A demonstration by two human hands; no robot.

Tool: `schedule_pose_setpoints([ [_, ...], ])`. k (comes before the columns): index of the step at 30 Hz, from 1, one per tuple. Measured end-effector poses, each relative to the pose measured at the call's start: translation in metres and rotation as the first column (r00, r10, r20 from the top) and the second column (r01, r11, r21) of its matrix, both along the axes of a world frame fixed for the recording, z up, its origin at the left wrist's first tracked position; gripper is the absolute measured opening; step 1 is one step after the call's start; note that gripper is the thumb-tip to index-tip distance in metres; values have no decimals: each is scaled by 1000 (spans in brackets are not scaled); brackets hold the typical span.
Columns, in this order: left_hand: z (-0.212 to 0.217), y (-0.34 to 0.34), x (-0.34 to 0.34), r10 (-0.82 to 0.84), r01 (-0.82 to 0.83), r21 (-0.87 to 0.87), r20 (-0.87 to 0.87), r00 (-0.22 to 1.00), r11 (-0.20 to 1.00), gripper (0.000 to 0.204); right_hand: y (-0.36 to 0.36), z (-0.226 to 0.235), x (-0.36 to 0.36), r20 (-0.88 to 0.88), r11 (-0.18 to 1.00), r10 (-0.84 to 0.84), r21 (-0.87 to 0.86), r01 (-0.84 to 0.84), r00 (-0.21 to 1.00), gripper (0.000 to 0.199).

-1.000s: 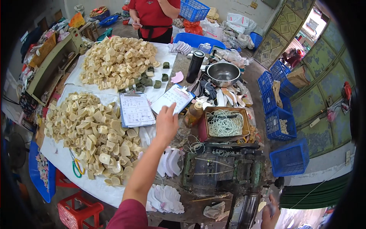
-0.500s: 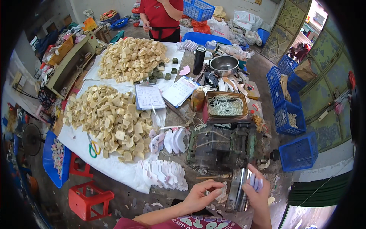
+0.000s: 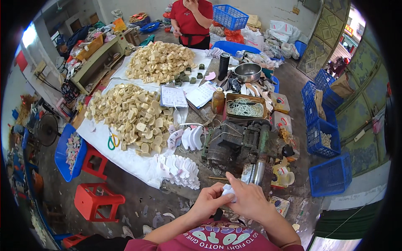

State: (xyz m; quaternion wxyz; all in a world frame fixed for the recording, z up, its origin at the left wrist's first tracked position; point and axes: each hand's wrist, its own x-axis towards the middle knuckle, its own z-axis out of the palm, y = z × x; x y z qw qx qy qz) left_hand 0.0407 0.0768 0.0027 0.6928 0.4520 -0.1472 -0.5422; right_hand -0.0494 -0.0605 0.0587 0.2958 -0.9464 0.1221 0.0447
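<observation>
My two hands meet in front of my chest, near the table's edge. A small whitish curved piece [image 3: 228,190] is held between them, mostly covered by the fingers. My left hand [image 3: 210,202] is closed with its fingertips on the piece. My right hand [image 3: 248,198] wraps the piece from the other side; whether more pieces lie inside it is hidden. Just beyond them is a dark, greasy motor-driven machine [image 3: 230,140] with a shiny metal roller [image 3: 259,170]. To the left, white curved pieces [image 3: 179,170] stand in overlapping rows, with a few larger ones [image 3: 192,137] behind.
Two heaps of beige pieces [image 3: 130,115] [image 3: 157,62] cover the white sheet. Clipboards [image 3: 173,96], a brown bottle [image 3: 217,100], a tin of string [image 3: 245,107] and a steel bowl [image 3: 248,72] stand beyond. Red stools [image 3: 98,201] and blue crates [image 3: 331,175] flank the table. Another person [image 3: 190,23] stands opposite.
My right hand has left the roller and come back to meet my left hand, bringing the pieces. The view has shifted, so more of the floor on the left shows.
</observation>
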Motion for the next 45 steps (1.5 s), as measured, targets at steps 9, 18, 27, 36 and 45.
schedule_pose_setpoints([
  [9, -12, 2, -12, 158, -236, -147, -410, 898, 961, 21, -24, 9, -25, 316, 998, -31, -50, 49, 948, 93],
  [18, 9, -18, -39, 117, -257, -252, -465, 878, 933, 33, -23, -41, -62, 214, 280, -476, 956, -83, 853, 92],
  [27, 3, -28, -73, -72, -57, -225, -526, 847, 973, 34, -17, -27, -65, 254, 41, -553, 960, -278, 794, 76],
  [36, 5, -19, -78, -103, 28, -166, -459, 882, 986, 28, -20, -17, -69, 403, 347, -573, 908, -235, 714, 70],
  [45, -16, 18, -58, 109, -118, -8, -332, 937, 993, 23, -28, -16, -75, 245, 356, -591, 934, -23, 769, 62],
])
